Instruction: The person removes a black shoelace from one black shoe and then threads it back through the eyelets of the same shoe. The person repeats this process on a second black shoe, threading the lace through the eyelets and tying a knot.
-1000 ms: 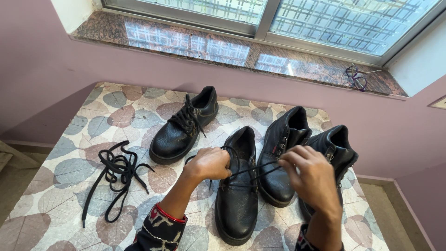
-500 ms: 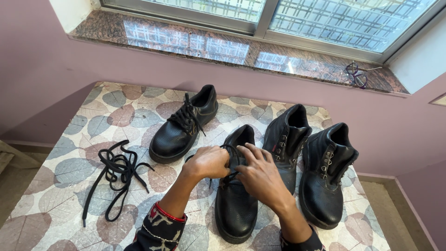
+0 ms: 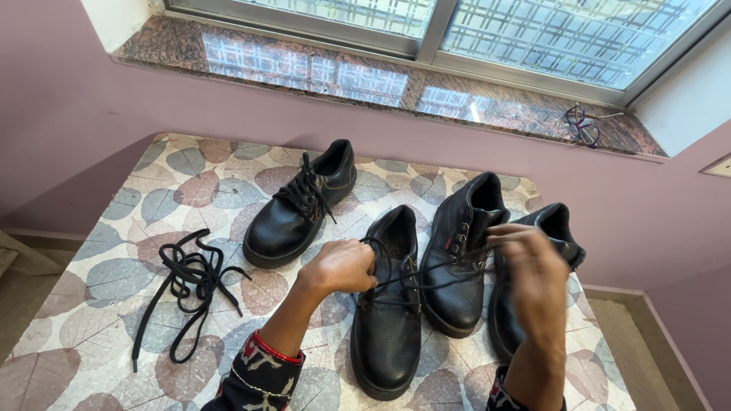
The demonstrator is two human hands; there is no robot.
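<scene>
A black leather shoe (image 3: 388,327) stands toe-toward-me on the table (image 3: 122,281), a black lace (image 3: 426,272) partly threaded through its eyelets. My left hand (image 3: 340,266) is shut on the shoe's left collar and the lace there. My right hand (image 3: 533,266) is raised to the right, pinching the lace end and holding it taut across the neighbouring shoe.
Two unlaced black shoes (image 3: 457,251) (image 3: 560,228) stand to the right, the far one partly behind my right hand. A laced shoe (image 3: 301,205) sits at the back left. Loose black laces (image 3: 186,281) lie at left. Glasses (image 3: 582,125) rest on the stone window sill (image 3: 304,68).
My right hand has gone from the shoe's eyelets out to the right, drawing the lace taut. My left hand has stayed on the shoe.
</scene>
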